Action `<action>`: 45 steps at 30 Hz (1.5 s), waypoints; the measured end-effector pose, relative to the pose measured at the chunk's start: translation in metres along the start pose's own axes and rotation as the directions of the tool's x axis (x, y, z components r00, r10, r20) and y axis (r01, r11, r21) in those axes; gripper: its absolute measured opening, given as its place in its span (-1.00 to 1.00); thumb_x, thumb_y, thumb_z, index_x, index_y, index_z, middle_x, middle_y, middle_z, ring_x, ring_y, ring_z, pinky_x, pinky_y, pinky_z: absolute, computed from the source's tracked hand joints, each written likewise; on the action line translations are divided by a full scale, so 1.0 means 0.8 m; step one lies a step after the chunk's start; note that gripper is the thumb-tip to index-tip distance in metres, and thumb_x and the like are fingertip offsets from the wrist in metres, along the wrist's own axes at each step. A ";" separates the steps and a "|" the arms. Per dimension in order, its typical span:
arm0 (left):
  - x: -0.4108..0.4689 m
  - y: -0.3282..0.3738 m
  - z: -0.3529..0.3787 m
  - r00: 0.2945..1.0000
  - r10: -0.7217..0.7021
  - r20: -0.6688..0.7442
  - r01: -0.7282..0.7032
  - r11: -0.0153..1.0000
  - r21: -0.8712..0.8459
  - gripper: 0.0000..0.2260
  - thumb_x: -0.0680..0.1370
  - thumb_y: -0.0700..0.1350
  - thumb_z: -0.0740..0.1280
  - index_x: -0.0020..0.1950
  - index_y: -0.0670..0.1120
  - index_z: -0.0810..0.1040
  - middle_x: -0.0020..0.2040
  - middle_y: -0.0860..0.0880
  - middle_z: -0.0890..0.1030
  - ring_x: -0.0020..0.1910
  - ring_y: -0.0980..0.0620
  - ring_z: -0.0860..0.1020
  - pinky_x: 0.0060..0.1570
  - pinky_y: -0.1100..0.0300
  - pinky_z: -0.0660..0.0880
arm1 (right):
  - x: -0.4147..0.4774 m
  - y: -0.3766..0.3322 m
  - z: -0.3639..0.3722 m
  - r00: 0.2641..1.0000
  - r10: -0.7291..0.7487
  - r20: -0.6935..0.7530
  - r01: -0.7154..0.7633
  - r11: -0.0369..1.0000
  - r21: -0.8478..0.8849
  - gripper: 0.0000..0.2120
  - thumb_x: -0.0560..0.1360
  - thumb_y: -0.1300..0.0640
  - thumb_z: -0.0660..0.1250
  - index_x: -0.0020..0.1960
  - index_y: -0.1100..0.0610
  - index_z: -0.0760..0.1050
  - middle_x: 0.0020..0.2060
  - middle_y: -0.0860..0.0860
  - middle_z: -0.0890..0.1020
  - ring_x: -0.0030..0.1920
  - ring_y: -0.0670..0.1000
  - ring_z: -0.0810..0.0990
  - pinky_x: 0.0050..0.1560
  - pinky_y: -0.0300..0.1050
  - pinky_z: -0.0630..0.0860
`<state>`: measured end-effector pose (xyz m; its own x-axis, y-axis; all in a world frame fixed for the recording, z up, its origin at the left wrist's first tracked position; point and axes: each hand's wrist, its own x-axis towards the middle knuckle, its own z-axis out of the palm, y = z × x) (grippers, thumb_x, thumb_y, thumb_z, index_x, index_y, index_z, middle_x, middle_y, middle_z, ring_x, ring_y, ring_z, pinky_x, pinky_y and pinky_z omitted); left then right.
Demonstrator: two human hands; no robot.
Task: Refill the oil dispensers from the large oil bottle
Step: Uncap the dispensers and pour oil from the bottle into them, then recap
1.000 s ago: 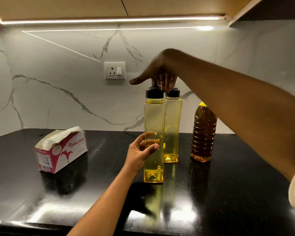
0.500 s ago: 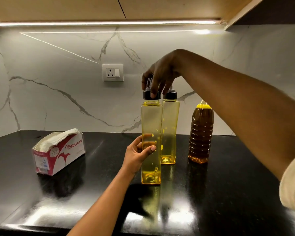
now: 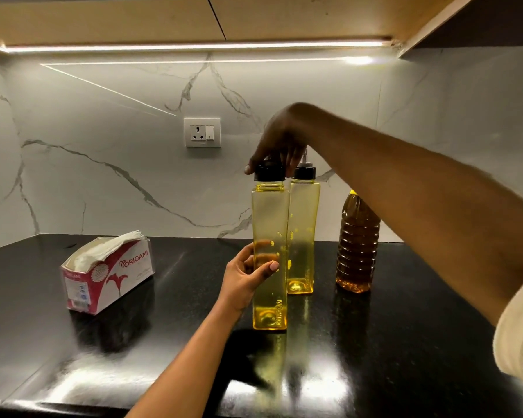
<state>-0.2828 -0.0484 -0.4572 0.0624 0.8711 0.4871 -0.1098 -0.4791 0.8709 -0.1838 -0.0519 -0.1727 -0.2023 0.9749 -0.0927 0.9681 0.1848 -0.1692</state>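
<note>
Two tall yellow oil dispensers stand on the black counter. My left hand (image 3: pixel 245 277) grips the body of the near dispenser (image 3: pixel 269 218), which holds only a little oil at the bottom. From above, my right hand (image 3: pixel 280 144) curls its fingers round that dispenser's black cap (image 3: pixel 269 172). The second dispenser (image 3: pixel 302 224) stands just behind and to the right, its black cap with spout on. Further right is the large oil bottle (image 3: pixel 357 251), ribbed and full of brown oil, partly hidden by my right forearm.
A red and white tissue box (image 3: pixel 109 273) sits on the counter (image 3: pixel 405 342) to the left. A wall socket (image 3: pixel 202 132) is on the marble backsplash. A wooden cabinet with a light strip hangs overhead.
My right hand has shifted from reaching over the spout to gripping the near dispenser's cap with curled fingers. My left hand keeps its hold on the body.
</note>
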 end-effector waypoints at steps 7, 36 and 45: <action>0.000 -0.001 0.000 1.000 0.000 0.002 0.000 1.000 0.014 -0.18 0.07 0.32 0.58 0.21 -0.03 0.50 -0.09 0.02 0.71 -0.04 0.05 0.67 -0.10 0.26 0.58 | -0.004 0.014 -0.012 0.983 -0.172 0.056 0.167 0.982 0.088 -0.71 0.42 0.27 0.42 0.12 0.16 0.50 0.06 0.11 0.59 0.05 0.10 0.58 -0.12 -0.13 0.57; 0.000 -0.002 0.000 1.000 0.006 0.002 -0.006 1.000 -0.011 -0.22 0.08 0.31 0.58 0.19 -0.02 0.51 -0.08 0.01 0.71 -0.03 0.02 0.67 -0.10 0.26 0.58 | -0.020 0.040 -0.035 0.977 -0.195 -0.089 0.213 0.932 0.292 -0.62 0.41 0.29 0.40 0.21 0.18 0.47 0.10 0.11 0.56 0.08 0.11 0.59 -0.03 -0.09 0.59; -0.002 -0.010 0.010 1.000 0.010 -0.021 -0.010 0.999 0.040 -0.53 0.29 -0.01 0.54 0.14 -0.05 0.53 -0.12 0.04 0.71 -0.12 0.15 0.66 -0.14 0.35 0.55 | -0.060 0.196 0.084 0.997 -0.028 -0.073 0.050 0.946 0.321 -0.57 0.31 0.23 0.51 0.12 0.07 0.46 0.03 0.04 0.50 0.01 0.05 0.51 -0.10 -0.08 0.56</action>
<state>-0.2738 -0.0467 -0.4647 0.0403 0.8682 0.4946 -0.0708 -0.4913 0.8681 -0.0324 -0.0781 -0.2609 -0.2177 0.9759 -0.0161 0.8583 0.1836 -0.4792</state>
